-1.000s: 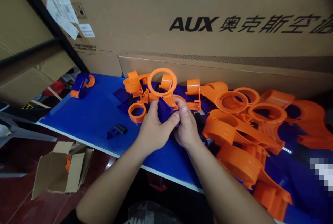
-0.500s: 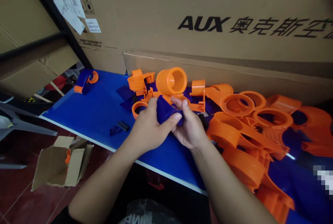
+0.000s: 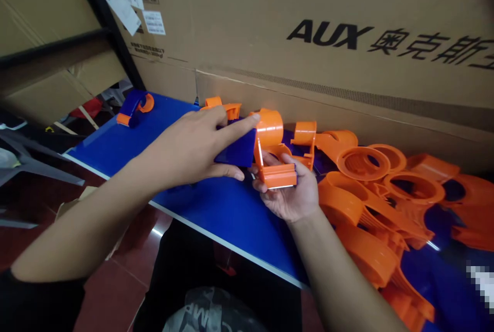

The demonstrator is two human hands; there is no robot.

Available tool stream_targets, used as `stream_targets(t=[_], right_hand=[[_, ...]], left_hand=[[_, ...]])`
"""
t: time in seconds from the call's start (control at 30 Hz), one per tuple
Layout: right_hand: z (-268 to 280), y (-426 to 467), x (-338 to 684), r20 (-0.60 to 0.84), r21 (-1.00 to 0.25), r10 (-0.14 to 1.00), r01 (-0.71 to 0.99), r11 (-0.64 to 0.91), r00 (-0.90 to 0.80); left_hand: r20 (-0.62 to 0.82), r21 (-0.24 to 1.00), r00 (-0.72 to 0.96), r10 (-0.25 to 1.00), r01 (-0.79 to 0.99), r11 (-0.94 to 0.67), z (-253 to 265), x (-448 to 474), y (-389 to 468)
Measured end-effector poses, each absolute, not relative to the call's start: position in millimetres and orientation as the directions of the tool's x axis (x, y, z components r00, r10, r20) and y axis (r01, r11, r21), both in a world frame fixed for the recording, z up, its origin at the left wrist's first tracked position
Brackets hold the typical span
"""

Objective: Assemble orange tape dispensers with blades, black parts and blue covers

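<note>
My right hand point(image 3: 295, 193) is palm up, its fingers curled around an orange plastic tape dispenser part point(image 3: 278, 175) with a ribbed front bar. My left hand point(image 3: 200, 144) reaches across from the left, around a blue plastic piece point(image 3: 241, 151) that shows between its forefinger and thumb. The forefinger is stretched toward an orange roll-shaped part point(image 3: 270, 126); the other fingers are hidden. The blue piece meets the orange part's side; whether they are joined I cannot tell.
A pile of orange tape dispenser parts point(image 3: 363, 167) covers the right of the blue table point(image 3: 216, 229). An assembled blue-and-orange dispenser point(image 3: 133, 108) sits at the far left corner. A large cardboard box point(image 3: 239, 23) stands behind; a small open carton point(image 3: 79, 198) is partly hidden below left.
Both hands were together on the blue piece. My right hand now has an orange part in it, and my left hand has turned and moved up. The view has shifted slightly.
</note>
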State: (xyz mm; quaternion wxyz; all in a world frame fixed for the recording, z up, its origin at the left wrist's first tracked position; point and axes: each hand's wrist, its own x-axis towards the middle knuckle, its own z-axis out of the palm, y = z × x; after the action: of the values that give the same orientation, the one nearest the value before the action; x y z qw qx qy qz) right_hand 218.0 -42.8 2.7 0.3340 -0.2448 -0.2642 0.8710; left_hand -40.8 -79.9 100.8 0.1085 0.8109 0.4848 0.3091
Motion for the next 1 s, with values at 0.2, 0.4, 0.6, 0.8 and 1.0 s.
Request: stream_targets(t=[0.2,0.4,0.6,0.8,1.0], right_hand=[[0,-46,214,-0.306,-0.637,0.677,-0.384,-0.668,-0.67],[-1,-46,209,-0.404,-0.584,0.594,-0.304,-0.753,-0.695],[3,-53,204,-0.372,-0.697,0.642,-0.254,-0.67,-0.671],[-4,-62,196,-0.064,-0.954,0.88,-0.229,-0.191,-0.47],[-15,-60,195,0.34,-0.922,0.892,-0.294,0.253,-0.297]], left_hand=[[0.332,-0.016,0.706,0.625,0.667,-0.745,119,-30,-72],[0.14,-0.285,0.861,0.489,0.508,-0.812,109,-12,-68],[0.111,-0.076,0.847,0.519,0.528,-0.846,89,-10,-56],[0.198,0.124,0.797,0.57,0.557,-0.821,82,-21,-53],[0.253,0.367,0.689,0.679,0.581,-0.726,82,-17,-46]])
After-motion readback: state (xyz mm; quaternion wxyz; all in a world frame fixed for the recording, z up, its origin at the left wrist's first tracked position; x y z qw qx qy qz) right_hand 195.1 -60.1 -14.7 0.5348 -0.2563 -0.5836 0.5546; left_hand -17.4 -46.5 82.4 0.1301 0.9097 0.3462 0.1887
